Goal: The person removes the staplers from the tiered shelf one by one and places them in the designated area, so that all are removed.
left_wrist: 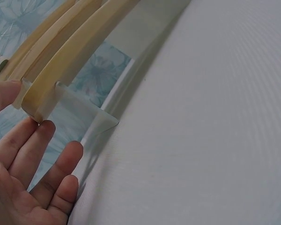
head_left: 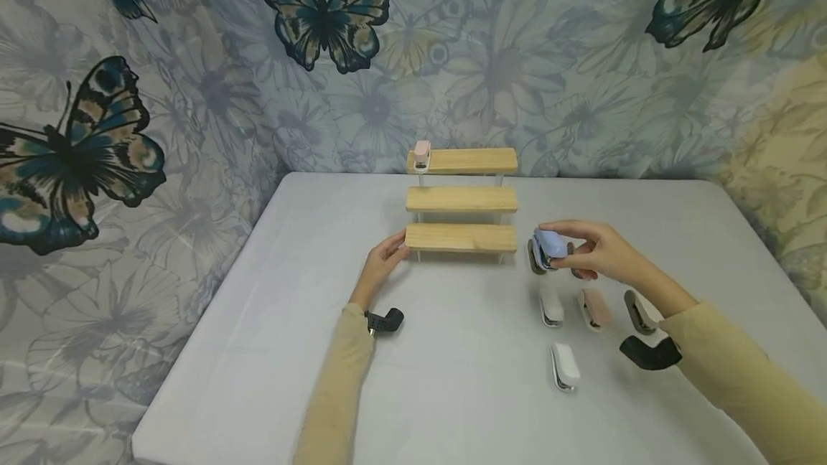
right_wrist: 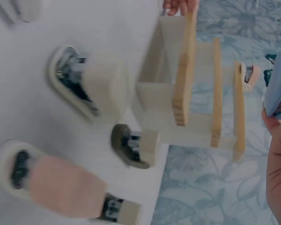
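My right hand (head_left: pixel 591 248) pinches a blue stapler (head_left: pixel 550 243) between thumb and fingers, raised over the right side of the table. In the right wrist view, the blue stapler (right_wrist: pixel 277 86) is cut off by the frame's edge. At the left end of a three-tier wooden shelf stand (head_left: pixel 461 237), my left hand (head_left: pixel 381 264) grips the lowest board; the left wrist view has the thumb above and fingertips under the board's end (left_wrist: pixel 37 101). A pink stapler (head_left: pixel 422 154) stands on the top tier's left end.
White staplers (head_left: pixel 551 306) (head_left: pixel 566 366), a pink stapler (head_left: pixel 594 308) and a dark-based stapler (head_left: pixel 639 312) stand on the white table (head_left: pixel 452 393) around my right forearm. Another dark-based stapler (right_wrist: pixel 136 146) shows in the right wrist view. Butterfly-patterned cloth (head_left: pixel 375 106) hangs behind.
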`<action>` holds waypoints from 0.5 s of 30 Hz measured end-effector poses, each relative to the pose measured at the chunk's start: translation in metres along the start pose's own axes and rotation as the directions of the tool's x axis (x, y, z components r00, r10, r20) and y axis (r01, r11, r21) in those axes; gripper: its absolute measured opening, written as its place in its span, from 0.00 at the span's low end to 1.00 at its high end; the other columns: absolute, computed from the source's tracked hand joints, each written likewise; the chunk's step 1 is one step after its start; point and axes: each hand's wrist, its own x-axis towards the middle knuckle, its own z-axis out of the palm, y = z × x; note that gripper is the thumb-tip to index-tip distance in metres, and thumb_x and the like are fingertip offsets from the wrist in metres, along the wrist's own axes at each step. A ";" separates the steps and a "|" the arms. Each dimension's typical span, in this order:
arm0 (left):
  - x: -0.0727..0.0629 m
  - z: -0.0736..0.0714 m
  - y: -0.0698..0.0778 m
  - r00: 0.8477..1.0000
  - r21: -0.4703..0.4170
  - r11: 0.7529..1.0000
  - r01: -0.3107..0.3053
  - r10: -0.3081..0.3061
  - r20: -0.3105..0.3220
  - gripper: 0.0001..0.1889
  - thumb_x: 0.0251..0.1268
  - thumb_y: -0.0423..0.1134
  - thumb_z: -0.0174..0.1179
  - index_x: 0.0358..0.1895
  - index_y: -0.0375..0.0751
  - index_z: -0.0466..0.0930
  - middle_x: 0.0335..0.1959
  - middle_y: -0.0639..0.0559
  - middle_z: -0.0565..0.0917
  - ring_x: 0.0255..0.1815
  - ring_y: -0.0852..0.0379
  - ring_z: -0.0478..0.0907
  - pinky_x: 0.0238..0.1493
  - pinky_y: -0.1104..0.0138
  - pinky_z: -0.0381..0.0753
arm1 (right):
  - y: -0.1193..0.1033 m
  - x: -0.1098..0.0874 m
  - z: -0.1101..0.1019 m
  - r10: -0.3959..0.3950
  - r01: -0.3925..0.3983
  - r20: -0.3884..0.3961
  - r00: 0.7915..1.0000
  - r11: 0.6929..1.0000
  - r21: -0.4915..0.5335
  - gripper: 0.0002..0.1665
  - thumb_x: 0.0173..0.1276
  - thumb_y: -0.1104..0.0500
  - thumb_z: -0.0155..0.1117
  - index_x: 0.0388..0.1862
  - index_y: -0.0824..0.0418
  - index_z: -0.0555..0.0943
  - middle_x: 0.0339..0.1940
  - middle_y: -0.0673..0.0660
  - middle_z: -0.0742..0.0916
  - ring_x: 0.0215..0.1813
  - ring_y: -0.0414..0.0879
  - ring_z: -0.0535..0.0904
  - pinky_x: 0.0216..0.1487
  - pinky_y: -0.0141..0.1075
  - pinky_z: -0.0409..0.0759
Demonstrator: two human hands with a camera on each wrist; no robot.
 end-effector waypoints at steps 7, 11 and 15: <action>-0.002 0.004 0.016 1.000 0.037 0.999 0.006 -0.006 0.019 0.23 0.65 0.31 0.50 0.61 0.25 0.60 0.62 0.36 0.63 0.56 0.46 0.68 0.53 0.64 0.69 | 0.009 -0.038 0.000 -0.009 0.009 -0.012 1.000 0.999 -0.044 0.34 0.53 0.74 0.64 0.60 0.64 0.69 0.11 0.49 0.77 0.07 0.45 0.62 0.07 0.36 0.63; -0.002 0.002 0.018 1.000 0.019 1.000 0.010 -0.010 0.005 0.23 0.65 0.32 0.51 0.61 0.27 0.61 0.62 0.38 0.64 0.57 0.46 0.67 0.53 0.64 0.69 | 0.015 -0.058 0.003 -0.023 0.023 -0.009 1.000 0.999 -0.040 0.35 0.52 0.78 0.62 0.60 0.65 0.68 0.05 0.51 0.73 0.06 0.45 0.60 0.05 0.33 0.62; -0.002 0.003 0.015 1.000 -0.004 1.000 0.012 -0.012 0.007 0.23 0.65 0.31 0.51 0.61 0.26 0.61 0.62 0.37 0.63 0.57 0.45 0.67 0.52 0.64 0.70 | 0.020 -0.079 0.004 -0.049 0.049 0.002 0.999 0.998 -0.026 0.36 0.50 0.80 0.61 0.60 0.65 0.68 0.06 0.48 0.73 0.05 0.41 0.59 0.05 0.29 0.61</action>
